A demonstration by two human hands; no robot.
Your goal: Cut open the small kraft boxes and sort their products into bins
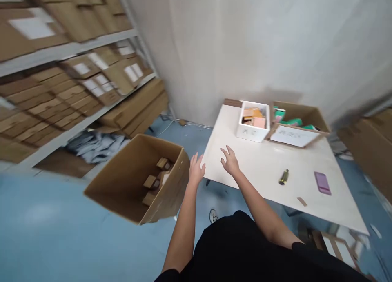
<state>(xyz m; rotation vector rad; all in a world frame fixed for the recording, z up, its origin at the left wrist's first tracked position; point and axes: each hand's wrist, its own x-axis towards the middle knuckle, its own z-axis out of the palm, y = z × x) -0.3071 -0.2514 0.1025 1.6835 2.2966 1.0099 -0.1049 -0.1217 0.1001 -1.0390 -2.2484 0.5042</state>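
Observation:
My left hand (196, 170) is held out in the air with fingers apart, beside the right wall of a large open cardboard box (119, 184). Several small brown cartons (151, 181) lie inside that box. My right hand (230, 161) reaches over the near left part of the white table (251, 161), fingers spread and nothing in them. On the table's far side stand a white bin (252, 133) with orange and pink packets and a cardboard box (294, 136) with green packs. I cannot tell whether my left hand touches the large box.
A yellow-black cylindrical item (283, 177), a purple phone-shaped object (322, 183) and a small brown strip (301, 201) lie on the table. Shelves (88, 121) stacked with cartons line the left. More cartons (367, 147) stand at the right. Cables (196, 124) run along the wall's foot.

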